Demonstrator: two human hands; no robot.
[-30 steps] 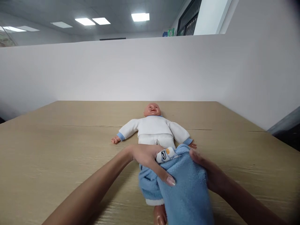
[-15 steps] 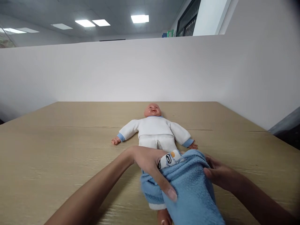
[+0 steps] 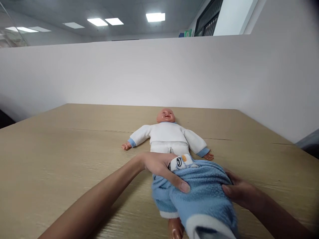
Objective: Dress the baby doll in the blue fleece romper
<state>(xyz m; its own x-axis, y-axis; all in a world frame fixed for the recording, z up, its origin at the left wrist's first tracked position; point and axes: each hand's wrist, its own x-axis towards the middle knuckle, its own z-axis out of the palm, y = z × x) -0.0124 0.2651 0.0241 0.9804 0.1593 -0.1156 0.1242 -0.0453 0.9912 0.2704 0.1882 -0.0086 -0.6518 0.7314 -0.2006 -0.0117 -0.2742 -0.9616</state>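
Note:
A baby doll (image 3: 168,132) in a white top with blue cuffs lies on its back, head toward the far edge. Blue fleece trousers (image 3: 199,189) with white cuffs cover its lower body, and one bare foot (image 3: 175,228) pokes out of a cuff. The other leg's white cuff gapes toward me, with no foot visible in it. My left hand (image 3: 163,169) grips the waistband beside a patterned white patch, its thumb on top and fingers hidden underneath. On the other side, my right hand (image 3: 239,189) pinches the fabric, fingers partly hidden behind it.
A wooden table (image 3: 74,146) with a thin seam across it bears the doll. White partition walls (image 3: 139,73) stand behind it and on the right.
The trouser leg nearest me has tipped so its white cuff opening now shows. My left thumb sits slightly higher on the fabric. The view has shifted a little.

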